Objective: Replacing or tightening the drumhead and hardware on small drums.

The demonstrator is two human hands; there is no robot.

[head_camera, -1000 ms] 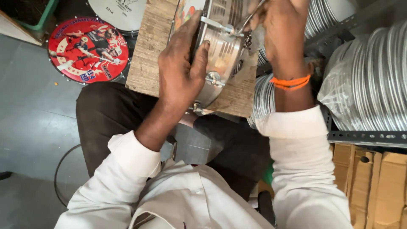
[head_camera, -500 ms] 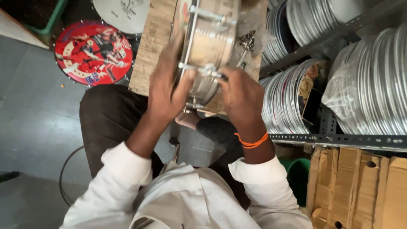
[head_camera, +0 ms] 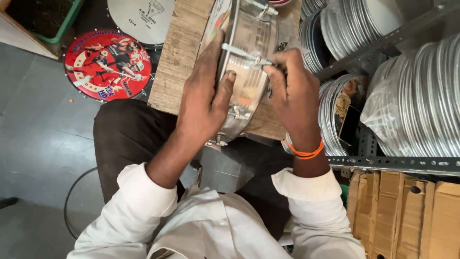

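Head view, looking straight down on a seated person in a white shirt and dark trousers. Nearest the camera are the white sleeves, then both forearms reaching forward to a small metal drum point(head_camera: 247, 72) standing on its edge on a worn wooden table point(head_camera: 179, 57) over the lap. Left hand point(head_camera: 203, 98) lies spread flat against the drum's printed skin side, thumb wrapped over the shiny shell, steadying it. Right hand point(head_camera: 292, 88), with an orange band point(head_camera: 304, 149) at the wrist, has its fingertips pinched on a tension rod point(head_camera: 244, 53) that crosses the shell. As a judgement, the drum looks mostly assembled: skin and hoops are on and several rods and lugs are fitted around the shell, with this rod being set or tightened; whether others remain loose cannot be told. To the right, close by, brown cardboard boxes point(head_camera: 407, 216) sit below a grey metal shelf point(head_camera: 397, 163). Above it, stacks of silver hoops point(head_camera: 421, 100) stand on edge, some wrapped in clear plastic. Farther off on the grey floor to the left lies a round red drum skin point(head_camera: 108, 64) printed with colourful figures, and beyond it a white round skin point(head_camera: 141, 19) with dark lettering. A green crate point(head_camera: 67, 21) sits at the far left corner.
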